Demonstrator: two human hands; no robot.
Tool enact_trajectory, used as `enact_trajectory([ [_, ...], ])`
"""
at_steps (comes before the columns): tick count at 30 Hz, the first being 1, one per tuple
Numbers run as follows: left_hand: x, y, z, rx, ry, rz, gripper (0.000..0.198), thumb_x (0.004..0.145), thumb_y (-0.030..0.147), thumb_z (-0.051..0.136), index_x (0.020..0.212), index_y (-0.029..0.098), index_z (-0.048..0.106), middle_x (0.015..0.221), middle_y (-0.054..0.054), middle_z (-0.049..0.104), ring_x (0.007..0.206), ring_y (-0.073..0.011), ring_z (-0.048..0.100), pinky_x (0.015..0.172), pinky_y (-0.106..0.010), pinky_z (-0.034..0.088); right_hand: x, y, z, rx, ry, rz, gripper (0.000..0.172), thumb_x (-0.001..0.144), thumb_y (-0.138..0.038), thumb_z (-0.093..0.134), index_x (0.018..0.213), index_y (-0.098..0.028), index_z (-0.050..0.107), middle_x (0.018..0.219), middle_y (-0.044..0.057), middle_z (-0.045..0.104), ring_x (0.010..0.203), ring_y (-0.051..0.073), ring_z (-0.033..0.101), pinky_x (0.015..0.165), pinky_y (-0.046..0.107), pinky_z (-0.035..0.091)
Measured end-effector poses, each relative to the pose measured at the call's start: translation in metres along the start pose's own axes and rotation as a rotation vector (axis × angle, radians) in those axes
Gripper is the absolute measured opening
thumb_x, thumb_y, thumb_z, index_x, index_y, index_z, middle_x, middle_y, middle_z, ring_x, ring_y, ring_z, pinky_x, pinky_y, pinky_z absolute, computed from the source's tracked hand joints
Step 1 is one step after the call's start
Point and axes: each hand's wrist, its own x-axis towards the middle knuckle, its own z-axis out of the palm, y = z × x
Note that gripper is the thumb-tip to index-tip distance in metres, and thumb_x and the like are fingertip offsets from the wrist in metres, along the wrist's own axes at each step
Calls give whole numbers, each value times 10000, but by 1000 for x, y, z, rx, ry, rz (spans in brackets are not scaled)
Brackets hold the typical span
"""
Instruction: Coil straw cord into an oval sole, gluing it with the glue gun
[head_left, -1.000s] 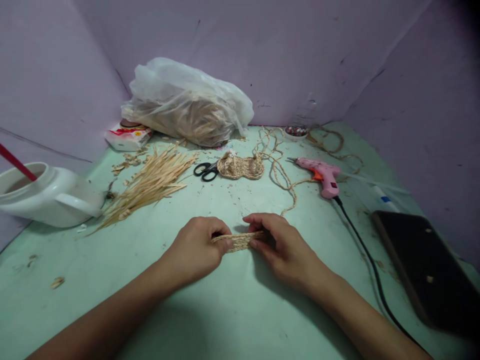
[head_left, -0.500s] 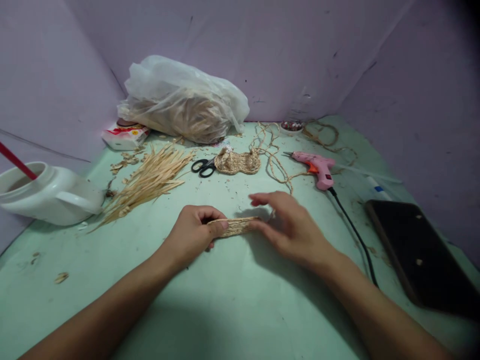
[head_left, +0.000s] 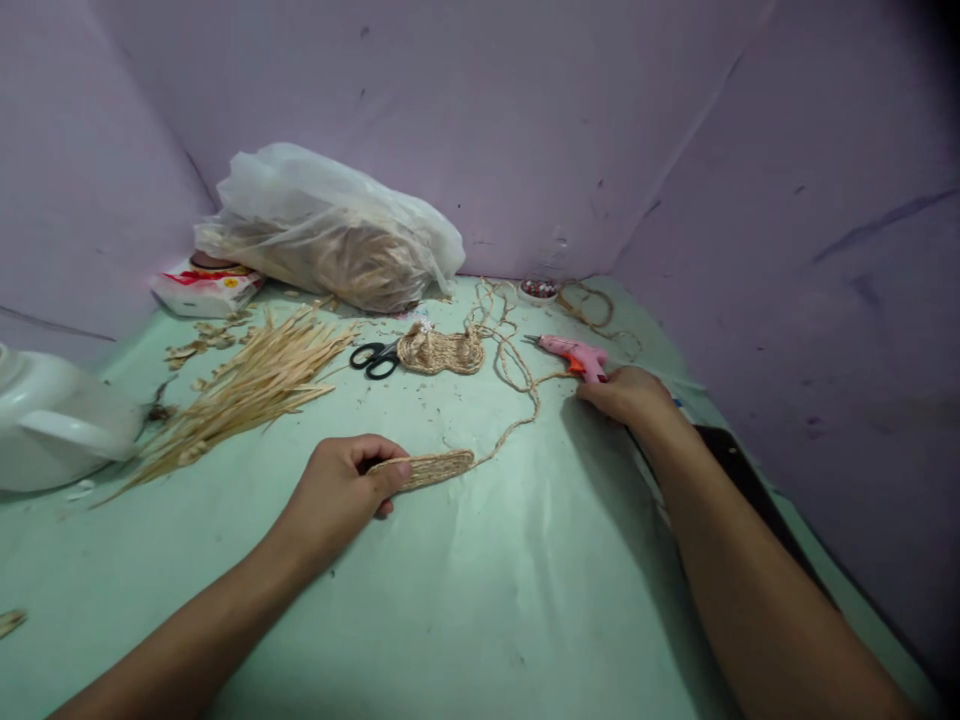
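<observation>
My left hand [head_left: 352, 485] pinches one end of a flat, narrow strip of coiled straw cord [head_left: 439, 468], thumb on top. From the strip's far end a twisted cord [head_left: 517, 424] runs back over the table. My right hand [head_left: 630, 393] is closed round the handle of a pink glue gun [head_left: 574, 352] with an orange trigger; its fingers are partly hidden. The nozzle points left. Farther back lies a woven cord piece [head_left: 442, 353] with rounded ends, beside black-handled scissors [head_left: 377, 360].
A bundle of dry straw [head_left: 255, 385] lies at left, near a white plastic jug [head_left: 67, 420]. Behind are a filled plastic bag [head_left: 337, 230], a white-and-red box [head_left: 206, 290] and a small dish of beads [head_left: 538, 291]. A dark phone-like slab [head_left: 739, 465] is partly under my right arm.
My right hand has left the strip and moved right onto the glue gun's handle. My left hand keeps hold of the strip. The view has shifted to the right.
</observation>
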Motion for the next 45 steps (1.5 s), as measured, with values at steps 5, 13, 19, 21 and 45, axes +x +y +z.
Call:
enact_trajectory([
  [5, -2, 0, -1, 11, 12, -5, 261, 602, 384, 630, 673, 136, 670, 423, 22, 539, 455, -118, 472, 492, -230, 360, -8, -6, -2, 422, -136, 6, 110, 611, -209, 648, 611, -213, 538, 530, 4, 556, 489, 147, 535, 506, 309, 505],
  [13, -2, -6, -1, 8, 30, -8, 266, 655, 376, 615, 731, 132, 690, 516, 1, 586, 533, -132, 505, 515, -232, 358, -88, 4, -15, 892, -304, -202, 301, 592, -424, 722, 815, -236, 648, 886, 23, 676, 505, 93, 511, 430, 226, 454],
  [19, -1, -9, -1, -7, 78, -97, 229, 707, 344, 605, 763, 143, 698, 506, -2, 611, 469, -107, 474, 487, -224, 317, -130, 28, 8, 771, -269, -330, 271, 668, -390, 744, 881, -249, 653, 995, 44, 704, 694, 176, 641, 520, 252, 493],
  [21, 0, -9, 0, -35, 80, -114, 207, 708, 328, 608, 742, 141, 690, 490, -4, 601, 483, -116, 513, 501, -228, 334, -135, 35, 14, 667, -281, -390, 278, 709, -412, 717, 931, -256, 657, 945, 42, 715, 765, 204, 653, 593, 274, 516],
  [45, -2, -19, 8, 95, 205, 197, 187, 757, 253, 541, 645, 163, 662, 675, 4, 618, 584, -121, 570, 591, -255, 418, -147, 33, 31, 407, -210, -703, 220, 788, -327, 576, 973, -227, 639, 787, 14, 692, 666, 192, 636, 581, 264, 513],
])
